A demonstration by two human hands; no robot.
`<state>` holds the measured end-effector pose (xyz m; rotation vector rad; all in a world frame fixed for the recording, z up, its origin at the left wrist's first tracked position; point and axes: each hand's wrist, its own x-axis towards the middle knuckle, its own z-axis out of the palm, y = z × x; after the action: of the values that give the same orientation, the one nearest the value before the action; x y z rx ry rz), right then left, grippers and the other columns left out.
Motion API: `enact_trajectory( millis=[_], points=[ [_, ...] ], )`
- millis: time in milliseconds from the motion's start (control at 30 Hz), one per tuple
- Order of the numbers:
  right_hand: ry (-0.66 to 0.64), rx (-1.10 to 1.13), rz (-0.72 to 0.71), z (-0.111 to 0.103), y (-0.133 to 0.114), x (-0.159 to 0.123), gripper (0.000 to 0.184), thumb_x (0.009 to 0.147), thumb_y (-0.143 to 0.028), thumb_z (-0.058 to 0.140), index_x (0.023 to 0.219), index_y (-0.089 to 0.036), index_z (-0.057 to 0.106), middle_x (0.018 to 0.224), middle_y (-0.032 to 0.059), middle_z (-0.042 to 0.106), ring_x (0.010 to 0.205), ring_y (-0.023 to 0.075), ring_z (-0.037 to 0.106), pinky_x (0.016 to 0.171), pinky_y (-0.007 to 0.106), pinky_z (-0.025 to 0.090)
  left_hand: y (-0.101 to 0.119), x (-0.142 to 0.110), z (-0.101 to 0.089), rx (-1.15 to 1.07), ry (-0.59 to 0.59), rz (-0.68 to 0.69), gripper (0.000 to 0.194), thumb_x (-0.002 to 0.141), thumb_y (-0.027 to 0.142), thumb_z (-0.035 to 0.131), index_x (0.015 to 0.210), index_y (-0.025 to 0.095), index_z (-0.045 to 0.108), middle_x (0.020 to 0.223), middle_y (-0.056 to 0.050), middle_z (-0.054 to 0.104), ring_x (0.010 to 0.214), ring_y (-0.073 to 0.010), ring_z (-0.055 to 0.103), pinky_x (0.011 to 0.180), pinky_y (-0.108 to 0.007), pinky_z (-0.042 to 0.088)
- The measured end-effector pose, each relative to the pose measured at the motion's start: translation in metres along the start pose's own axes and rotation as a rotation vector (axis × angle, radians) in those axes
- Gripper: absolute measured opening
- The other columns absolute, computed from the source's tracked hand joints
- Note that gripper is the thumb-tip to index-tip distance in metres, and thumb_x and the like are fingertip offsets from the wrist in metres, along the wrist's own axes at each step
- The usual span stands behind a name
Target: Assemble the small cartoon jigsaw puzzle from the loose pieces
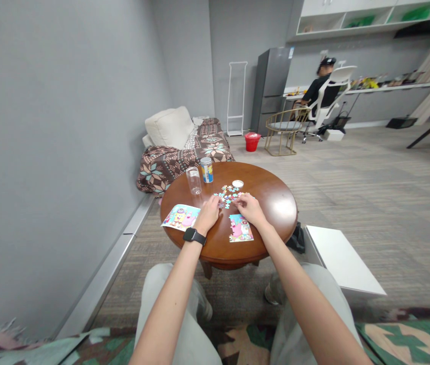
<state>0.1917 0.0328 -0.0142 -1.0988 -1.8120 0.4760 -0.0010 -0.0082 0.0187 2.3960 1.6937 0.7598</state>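
Hands at loose jigsaw pieces, round table

Round, glossy brown wooden table (275, 203) bears all items. Flat cartoon picture sheet (181, 217) lies at its left edge; partly assembled cartoon jigsaw section (241, 229), nearer the wearer. Small multicoloured loose jigsaw pieces (227, 195) lie scattered beyond. Left hand (208, 211), wearing a black watch, and right hand (248, 207) touch the pile's near edge, well apart from each other; finger closure cannot be told.

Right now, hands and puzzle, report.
Both hands at the loose pieces, grip unclear. Joined section flat, near right hand. Left hand partly over picture sheet.
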Motion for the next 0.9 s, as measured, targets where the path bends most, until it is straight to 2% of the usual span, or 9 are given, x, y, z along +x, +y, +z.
enact_trajectory(
  millis=[200,300,467,633,900],
  points=[
    [0.003,-0.023,0.023,-0.0019,-0.0034,0.0001,0.022,0.081,-0.018,0.057,0.094,-0.020,0.074,0.085,0.0039,0.064,0.073,0.0173,0.059,0.079,0.034,0.051,-0.0001,0.0006,-0.0003,0.008,0.000,0.009,0.021,0.092,0.004,0.045,0.104,0.019,0.054,0.114,-0.009,0.062,0.108,-0.0225,0.061,0.096,-0.036,0.047],
    [0.017,0.016,0.073,-0.0013,-0.0037,-0.0007,0.024,0.081,-0.020,0.056,0.098,-0.020,0.072,0.076,0.0009,0.064,0.068,0.0170,0.059,0.075,0.033,0.051,-0.0001,0.0002,-0.0002,0.014,0.003,0.006,0.021,0.092,0.005,0.045,0.106,0.019,0.054,0.116,-0.009,0.061,0.107,-0.0228,0.061,0.095,-0.036,0.047],
    [0.009,0.082,0.118,0.0000,-0.0026,-0.0013,0.018,0.079,-0.021,0.055,0.091,-0.022,0.068,0.071,0.0000,0.067,0.067,0.0174,0.062,0.071,0.032,0.052,-0.0015,0.0000,0.0015,0.025,0.010,0.002,0.022,0.094,0.006,0.043,0.107,0.019,0.054,0.119,-0.010,0.061,0.109,-0.0236,0.061,0.096,-0.037,0.047],
    [0.016,0.064,0.069,0.0000,-0.0002,-0.0014,0.018,0.073,-0.011,0.050,0.075,-0.022,0.064,0.079,0.0012,0.070,0.072,0.0174,0.062,0.079,0.034,0.053,-0.0010,-0.0002,0.0018,0.035,0.002,0.006,0.021,0.094,0.008,0.043,0.108,0.020,0.054,0.119,-0.009,0.060,0.110,-0.0235,0.059,0.096,-0.038,0.046],
    [0.012,0.006,0.001,-0.0005,0.0001,-0.0003,0.018,0.079,-0.014,0.057,0.082,-0.022,0.073,0.088,0.0043,0.064,0.078,0.0183,0.061,0.082,0.035,0.052,0.0012,-0.0008,0.0008,0.032,0.011,0.009,0.016,0.092,0.012,0.046,0.104,0.019,0.054,0.113,-0.008,0.061,0.103,-0.0224,0.059,0.094,-0.037,0.045]
  ],
)
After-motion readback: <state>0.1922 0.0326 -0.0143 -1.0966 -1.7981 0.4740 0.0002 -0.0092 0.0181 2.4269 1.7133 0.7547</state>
